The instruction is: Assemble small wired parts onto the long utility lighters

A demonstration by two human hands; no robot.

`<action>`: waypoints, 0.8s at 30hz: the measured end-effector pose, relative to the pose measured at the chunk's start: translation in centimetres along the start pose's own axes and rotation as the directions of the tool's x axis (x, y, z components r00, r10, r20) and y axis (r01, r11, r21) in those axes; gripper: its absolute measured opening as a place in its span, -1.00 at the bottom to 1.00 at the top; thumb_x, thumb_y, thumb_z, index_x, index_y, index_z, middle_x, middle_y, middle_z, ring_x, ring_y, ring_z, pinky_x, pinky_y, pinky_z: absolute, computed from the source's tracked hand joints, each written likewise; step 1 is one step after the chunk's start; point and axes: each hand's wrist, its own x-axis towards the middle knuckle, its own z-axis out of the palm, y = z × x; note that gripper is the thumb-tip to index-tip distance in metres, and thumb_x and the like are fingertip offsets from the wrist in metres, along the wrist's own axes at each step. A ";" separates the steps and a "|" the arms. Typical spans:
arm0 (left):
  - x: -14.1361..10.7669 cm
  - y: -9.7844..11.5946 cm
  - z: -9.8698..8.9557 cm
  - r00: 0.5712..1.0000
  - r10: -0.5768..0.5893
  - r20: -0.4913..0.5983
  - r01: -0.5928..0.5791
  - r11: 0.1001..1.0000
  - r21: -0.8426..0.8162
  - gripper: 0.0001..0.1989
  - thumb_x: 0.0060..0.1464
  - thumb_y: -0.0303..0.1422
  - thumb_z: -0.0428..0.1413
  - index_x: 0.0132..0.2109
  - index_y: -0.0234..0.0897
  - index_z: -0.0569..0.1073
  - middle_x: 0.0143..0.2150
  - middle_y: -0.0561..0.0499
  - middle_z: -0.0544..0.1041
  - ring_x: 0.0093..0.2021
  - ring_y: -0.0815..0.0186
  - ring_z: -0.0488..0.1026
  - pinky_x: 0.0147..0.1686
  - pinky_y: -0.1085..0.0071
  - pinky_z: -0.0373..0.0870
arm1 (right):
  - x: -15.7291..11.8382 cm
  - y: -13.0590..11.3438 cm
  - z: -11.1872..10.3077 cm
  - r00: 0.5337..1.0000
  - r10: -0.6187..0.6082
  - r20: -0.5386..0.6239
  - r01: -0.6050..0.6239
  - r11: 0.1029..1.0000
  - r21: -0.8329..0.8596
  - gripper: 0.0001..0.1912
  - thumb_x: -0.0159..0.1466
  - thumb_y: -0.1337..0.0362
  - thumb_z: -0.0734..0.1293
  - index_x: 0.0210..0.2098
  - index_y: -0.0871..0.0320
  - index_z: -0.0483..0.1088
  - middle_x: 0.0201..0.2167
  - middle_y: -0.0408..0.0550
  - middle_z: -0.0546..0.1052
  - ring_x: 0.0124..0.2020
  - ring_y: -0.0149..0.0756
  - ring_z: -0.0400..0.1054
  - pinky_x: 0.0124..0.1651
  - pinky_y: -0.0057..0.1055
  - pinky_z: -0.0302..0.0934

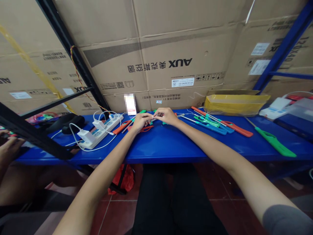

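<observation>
Both of the person's bare hands are held close together just above the far edge of the glossy blue metal surface (171,147), and a thin silver metal tube (153,119) lies between them. The left hand (141,122) is curled nearly shut, its fingers pinching one part of the tube, and the right hand (166,116) is also mostly closed, with its fingertips (156,114) pressed on the tube from the other side. The fingers hide most of the tube, so neither end can be made out, nor whether it is attached to anything. Its long axis runs roughly sideways across the view, rising slightly toward the right hand. A red-orange long-handled utility lighter (122,127) lies just beside the left hand, and a red plastic piece (144,129) sits partly hidden beneath that hand. A teal plastic piece (164,123) shows below the right hand, but its shape is hard to make out. To the right lies a loose, overlapping group of red, green and blue long-handled lighters (210,124). A white power strip (102,135) with plugged-in chargers sits to the left. At the far left, another person's hand (8,148) is partly cut off by the frame edge and a black shelf upright (44,133).
</observation>
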 end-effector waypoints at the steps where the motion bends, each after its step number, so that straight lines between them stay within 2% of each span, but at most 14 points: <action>1: 0.0 0.0 0.0 1.000 0.003 0.001 -0.003 1.000 -0.003 -0.60 -0.09 0.00 0.51 -0.34 -0.24 0.72 -0.56 0.06 0.50 -0.63 0.42 0.23 -0.58 0.42 0.09 | 0.0 0.0 0.0 1.000 -0.008 0.000 0.008 1.000 -0.009 -0.83 0.39 0.11 0.57 -0.22 0.06 0.71 -0.20 -0.02 0.73 -0.26 -0.21 0.56 -0.06 -0.30 0.42; 10: 0.3 -0.4 0.2 0.999 -0.006 -0.042 0.001 0.993 -0.115 -0.64 -0.07 -0.06 0.49 -0.30 -0.23 0.66 -0.52 0.08 0.48 -0.59 0.43 0.29 -0.58 0.46 0.14 | 0.2 -0.4 0.6 0.999 0.014 -0.030 -0.014 1.000 -0.004 -0.86 0.40 0.16 0.55 -0.10 0.05 0.72 -0.12 -0.03 0.75 -0.21 -0.20 0.60 -0.04 -0.30 0.44; 17: 0.1 -0.4 0.4 0.998 0.029 -0.049 -0.033 0.997 -0.076 -0.55 -0.06 -0.01 0.55 -0.27 -0.25 0.63 -0.52 0.09 0.48 -0.57 0.45 0.30 -0.55 0.50 0.18 | 0.4 0.9 0.0 0.999 -0.032 -0.032 0.032 0.999 -0.009 -0.79 0.40 0.22 0.52 0.00 0.08 0.72 -0.03 0.02 0.79 -0.19 -0.18 0.65 -0.03 -0.28 0.50; 24: 0.2 -0.4 0.3 0.998 0.052 -0.030 -0.052 0.999 -0.003 -0.52 -0.03 0.05 0.53 -0.27 -0.27 0.65 -0.55 0.09 0.48 -0.58 0.43 0.29 -0.54 0.48 0.17 | 0.3 2.4 -0.7 0.996 -0.084 -0.009 0.081 0.986 -0.149 -0.72 0.37 0.41 0.42 0.00 0.09 0.72 -0.07 -0.02 0.81 -0.25 -0.23 0.63 -0.04 -0.31 0.49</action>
